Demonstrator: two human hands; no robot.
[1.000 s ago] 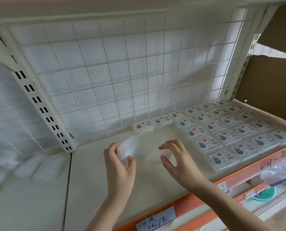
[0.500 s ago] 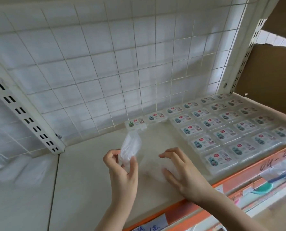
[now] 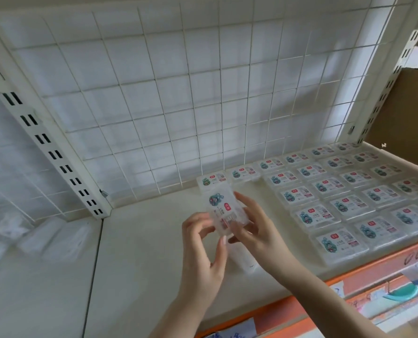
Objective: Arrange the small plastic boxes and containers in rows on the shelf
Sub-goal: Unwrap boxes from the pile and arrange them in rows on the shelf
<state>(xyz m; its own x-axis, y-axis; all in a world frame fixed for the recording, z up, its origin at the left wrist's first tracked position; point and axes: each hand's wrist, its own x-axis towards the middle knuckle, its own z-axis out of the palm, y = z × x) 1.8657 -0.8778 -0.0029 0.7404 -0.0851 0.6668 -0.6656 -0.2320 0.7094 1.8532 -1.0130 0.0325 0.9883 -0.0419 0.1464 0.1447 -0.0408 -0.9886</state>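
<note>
box point(image 3: 224, 214) | pinched between fingers point(image 3: 245, 203) of both hands | above shelf point(image 3: 142, 252)

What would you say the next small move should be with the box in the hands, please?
Probably turn the box flat and set it in the gap in front of the back row's leftmost box, left of the rows. Both the left hand and right hand hold it above bare shelf.
</note>
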